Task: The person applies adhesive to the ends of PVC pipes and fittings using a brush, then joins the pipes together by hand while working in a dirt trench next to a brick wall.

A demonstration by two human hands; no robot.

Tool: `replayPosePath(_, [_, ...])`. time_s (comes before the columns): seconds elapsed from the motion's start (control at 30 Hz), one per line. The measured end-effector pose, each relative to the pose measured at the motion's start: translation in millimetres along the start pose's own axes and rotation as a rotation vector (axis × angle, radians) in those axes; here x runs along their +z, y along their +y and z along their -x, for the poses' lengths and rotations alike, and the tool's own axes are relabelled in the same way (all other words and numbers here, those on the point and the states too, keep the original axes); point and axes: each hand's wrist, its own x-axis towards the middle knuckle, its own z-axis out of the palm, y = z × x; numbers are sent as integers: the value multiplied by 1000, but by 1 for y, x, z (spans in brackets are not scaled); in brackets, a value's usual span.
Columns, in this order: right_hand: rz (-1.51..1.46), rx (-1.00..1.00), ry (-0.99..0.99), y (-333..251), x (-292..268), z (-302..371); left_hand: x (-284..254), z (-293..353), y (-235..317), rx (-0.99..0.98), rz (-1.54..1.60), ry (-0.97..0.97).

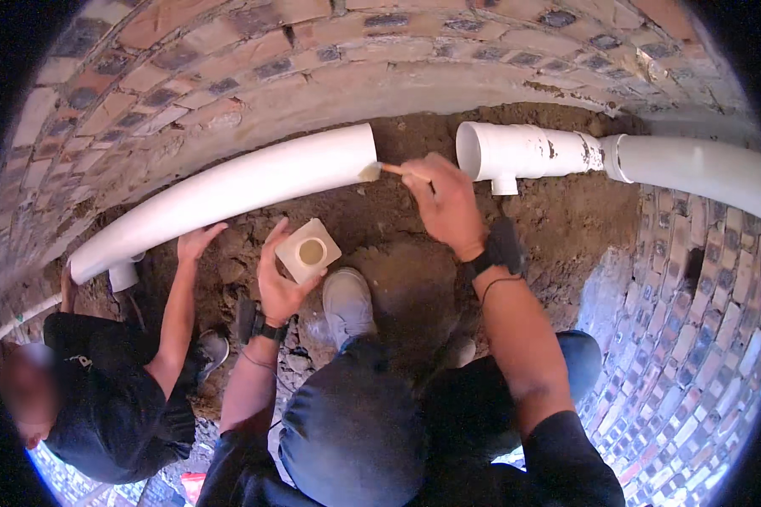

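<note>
My right hand point(448, 207) grips a small brush point(391, 169) by its wooden handle. Its pale bristles touch the lower side of the open end of a long white pipe point(254, 175). In my left hand point(281, 289) is a square, cream-coloured container point(320, 231), held below the pipe. Its round opening shows a yellowish-tan content. Across a gap to the right lies a white pipe fitting point(528, 150), its open mouth turned toward the long pipe. A short branch stub point(505, 184) points down from the fitting.
At left a co-worker in black crouches, one hand point(198, 242) against the long pipe's underside. A further white pipe point(693, 165) joins the fitting at right. Brick walls point(685, 304) curve around the brown soil point(596, 211). My shoe point(347, 302) stands on the soil.
</note>
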Motion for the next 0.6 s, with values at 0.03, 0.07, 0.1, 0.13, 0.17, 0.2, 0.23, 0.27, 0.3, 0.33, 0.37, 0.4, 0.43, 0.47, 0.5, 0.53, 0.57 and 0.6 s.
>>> replayPosePath(0.03, [13, -7, 1, 1, -1, -9, 1, 0, 2, -3, 1, 2])
replayPosePath(0.07, [13, -6, -4, 2, -1, -17, 2, 0, 5, -9, -12, -11])
replayPosePath(0.1, [10, -43, 34, -1, 2, -27, 1, 0, 7, -14, -30, -22])
replayPosePath(0.13, [7, -79, 71, 0, 5, -35, 0, 1, 6, -18, -34, -18])
replayPosePath(0.17, [-1, -19, 83, 7, 8, -40, 1, 1, 4, -13, -39, -31])
replayPosePath(0.2, [-4, -19, 79, 9, 10, -43, 1, 2, 4, -10, -42, -46])
replayPosePath(0.23, [-5, -48, 70, 10, 12, -45, 1, 3, 4, -14, -43, -45])
replayPosePath(0.27, [-5, -77, 61, 11, 13, -46, 2, 4, 5, -45, -25, -57])
replayPosePath(0.3, [-9, -77, 57, 9, 16, -40, 0, 4, 4, -78, -9, -68])
replayPosePath(0.33, [42, -70, 18, 2, 17, -29, 0, 5, 2, -82, -12, -63])
replayPosePath(0.37, [94, -64, -21, -4, 18, -18, 0, 7, -1, -63, -7, -44])
replayPosePath(0.4, [101, -64, -24, -6, 15, -5, 5, 7, -3, -41, 8, -28])
replayPosePath(0.43, [104, -50, -59, -6, 15, 10, 5, 6, -4, -43, 8, -27])
replayPosePath(0.47, [107, -36, -94, -5, 17, 23, 6, 4, -6, -35, -10, -24])
replayPosePath(0.5, [108, -35, -95, -4, 19, 33, 7, 1, -6, -24, -27, -22])
replayPosePath(0.53, [95, -16, -118, -1, 22, 43, 8, -1, -2, -23, -23, -25])
replayPosePath(0.57, [81, 3, -141, 2, 23, 50, 8, -3, 3, -30, -30, -20])
replayPosePath(0.6, [82, 3, -140, 3, 24, 54, 8, -5, 6, -38, -42, -13])
